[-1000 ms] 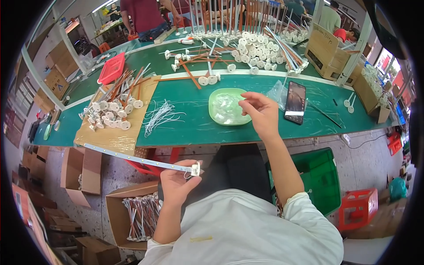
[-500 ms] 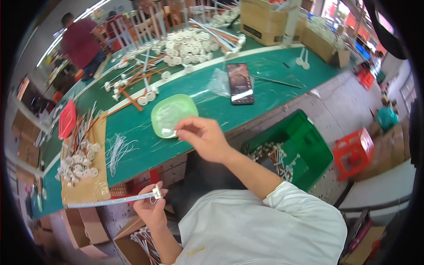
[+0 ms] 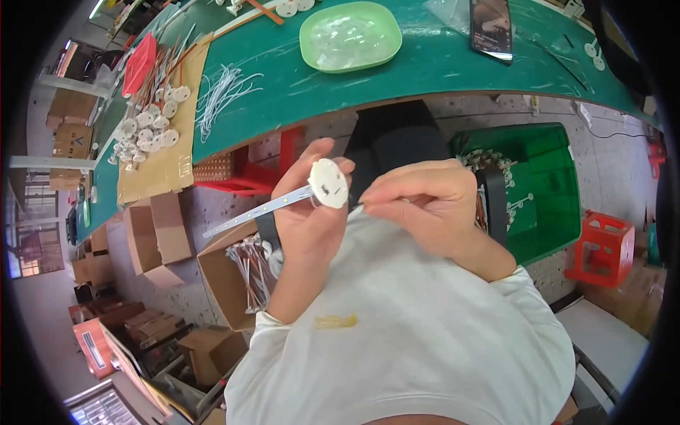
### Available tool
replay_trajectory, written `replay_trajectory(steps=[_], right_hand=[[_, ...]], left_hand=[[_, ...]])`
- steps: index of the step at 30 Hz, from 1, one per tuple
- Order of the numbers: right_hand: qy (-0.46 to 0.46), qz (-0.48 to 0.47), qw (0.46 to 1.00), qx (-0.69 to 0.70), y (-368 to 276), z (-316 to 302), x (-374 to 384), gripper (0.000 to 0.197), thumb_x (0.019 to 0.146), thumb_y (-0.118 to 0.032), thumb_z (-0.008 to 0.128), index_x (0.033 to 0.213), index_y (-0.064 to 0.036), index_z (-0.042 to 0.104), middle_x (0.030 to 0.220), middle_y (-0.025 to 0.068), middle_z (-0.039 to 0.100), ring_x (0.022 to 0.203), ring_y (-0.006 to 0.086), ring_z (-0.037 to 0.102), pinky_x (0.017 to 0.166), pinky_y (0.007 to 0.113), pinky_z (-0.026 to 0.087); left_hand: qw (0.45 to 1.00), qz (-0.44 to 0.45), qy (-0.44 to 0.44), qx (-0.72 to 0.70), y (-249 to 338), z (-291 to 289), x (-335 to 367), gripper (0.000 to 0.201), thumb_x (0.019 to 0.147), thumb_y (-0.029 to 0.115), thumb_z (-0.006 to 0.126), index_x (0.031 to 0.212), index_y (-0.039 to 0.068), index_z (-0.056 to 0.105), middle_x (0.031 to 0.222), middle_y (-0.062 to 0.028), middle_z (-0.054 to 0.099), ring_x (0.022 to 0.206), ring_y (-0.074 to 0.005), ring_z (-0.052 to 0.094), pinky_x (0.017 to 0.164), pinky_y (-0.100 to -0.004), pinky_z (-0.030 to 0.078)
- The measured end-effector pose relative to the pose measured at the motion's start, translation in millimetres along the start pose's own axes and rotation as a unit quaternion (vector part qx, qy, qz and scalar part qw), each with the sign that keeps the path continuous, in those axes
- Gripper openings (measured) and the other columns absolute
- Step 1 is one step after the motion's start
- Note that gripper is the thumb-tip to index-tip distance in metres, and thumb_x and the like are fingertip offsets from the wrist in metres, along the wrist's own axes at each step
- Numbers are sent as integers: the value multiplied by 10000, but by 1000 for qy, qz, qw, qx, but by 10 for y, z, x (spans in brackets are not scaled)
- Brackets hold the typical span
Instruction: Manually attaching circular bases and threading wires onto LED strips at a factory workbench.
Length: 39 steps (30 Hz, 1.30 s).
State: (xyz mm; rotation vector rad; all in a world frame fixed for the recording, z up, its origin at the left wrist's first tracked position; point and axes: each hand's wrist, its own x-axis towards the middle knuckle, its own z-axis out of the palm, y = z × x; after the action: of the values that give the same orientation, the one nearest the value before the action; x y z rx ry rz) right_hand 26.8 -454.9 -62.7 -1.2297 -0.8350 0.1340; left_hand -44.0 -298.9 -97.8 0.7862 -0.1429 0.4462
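Holding the long thin white LED strip w/ a round white plastic end cap (image 3: 329, 183) in our left hand (image 3: 309, 212), fingers closed around the strip just below the cap, cap facing up at us. Right hand (image 3: 425, 209) sits at 3 o'clock of the cap, just beside it, thumb + forefinger pinched shut on something very small at the tips; too tiny to tell what, maybe a thin wire end or small part. The strip runs out toward 8 o'clock, over the open brown cardboard box of wired parts (image 3: 244, 273) by our knee.

To do this step well, we judge: keep the left grip firm near the cap so the long strip doesn't swing, cap slots turned toward the right fingertips. Bring the pinch in slow, line it up w/ the cap opening before pushing. Don't bend the strip.

Around: pale green plastic tray (image 3: 350, 35) on the green workbench (image 3: 439, 67) at 12 o'clock, well apart from both hands. Black phone (image 3: 491, 27) at 1 o'clock. Green plastic crate (image 3: 545, 184) at 3 o'clock, red stool (image 3: 251, 170) at 10 o'clock.
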Motion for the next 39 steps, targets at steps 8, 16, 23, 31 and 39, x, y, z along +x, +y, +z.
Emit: replay_trajectory(steps=[8,16,23,31,39], right_hand=[[-11,-102,990,-97,81,4,16,115,755,100,685,857,51,662,830,150,692,690,215,659,584,262,504],[-4,-106,987,-125,161,-24,23,144,743,90,701,869,48,646,796,138,678,665,228,636,588,284,496],[4,-133,980,-150,240,-40,20,160,721,79,712,866,43,653,796,138,674,651,243,634,571,288,494],[-75,-175,978,-90,265,-125,23,152,671,50,724,818,23,696,834,125,673,665,258,634,579,322,513],[-11,-218,964,-152,282,-94,-38,164,665,66,729,810,32,661,806,126,659,646,254,628,561,303,514]], left_hand=[[999,-42,-27,6,0,-21,-66,564,724,64,787,1239,2,567,1158,-159,596,1107,-270,583,903,-357,487],[998,-51,-26,21,-52,-94,-33,577,710,80,808,1231,-7,576,1109,-152,619,1068,-269,604,895,-369,493],[997,-62,-5,46,-97,-70,-2,569,703,80,820,1212,-23,587,1094,-144,626,1038,-263,620,870,-356,506],[993,-85,-77,38,-40,-258,28,557,701,98,839,1185,-48,604,1009,-155,639,942,-256,638,794,-333,512],[995,-78,-26,59,-82,-104,-85,539,701,53,826,1189,-24,610,1021,-130,659,1004,-277,647,869,-355,518]])
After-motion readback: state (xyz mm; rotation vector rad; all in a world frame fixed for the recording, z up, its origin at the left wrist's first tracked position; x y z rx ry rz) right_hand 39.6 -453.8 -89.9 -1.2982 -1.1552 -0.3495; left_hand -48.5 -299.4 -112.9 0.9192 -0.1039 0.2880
